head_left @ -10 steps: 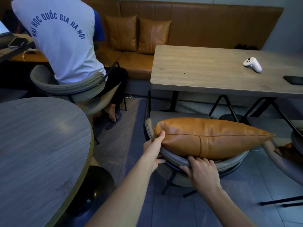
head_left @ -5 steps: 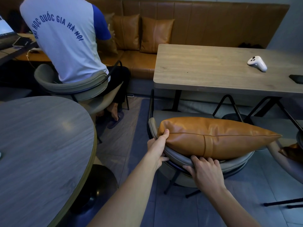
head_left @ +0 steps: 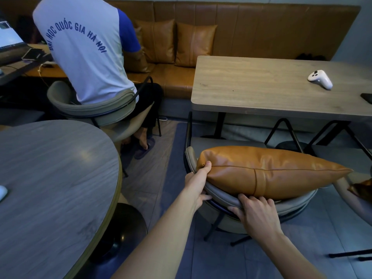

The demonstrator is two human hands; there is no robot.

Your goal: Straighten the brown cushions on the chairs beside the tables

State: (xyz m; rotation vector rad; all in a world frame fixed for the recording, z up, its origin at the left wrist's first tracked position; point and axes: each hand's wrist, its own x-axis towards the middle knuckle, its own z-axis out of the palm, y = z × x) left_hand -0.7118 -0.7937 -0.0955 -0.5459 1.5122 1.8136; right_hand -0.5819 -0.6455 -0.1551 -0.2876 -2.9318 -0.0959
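Brown cushion (head_left: 267,172) lies across grey chair (head_left: 227,199) backrest | left hand (head_left: 196,183) grips its left corner, thumb on top | right hand (head_left: 255,212) curls over backrest rim just below cushion, fingertips possibly touching it.

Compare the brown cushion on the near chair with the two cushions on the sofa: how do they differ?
The near cushion rests against a grey chair back; the sofa cushions lean on the sofa backrest. The near cushion shows its seamed top edge; the sofa cushions show flat faces. The left hand grips the near cushion; the sofa cushions are untouched. All look like tan leather.
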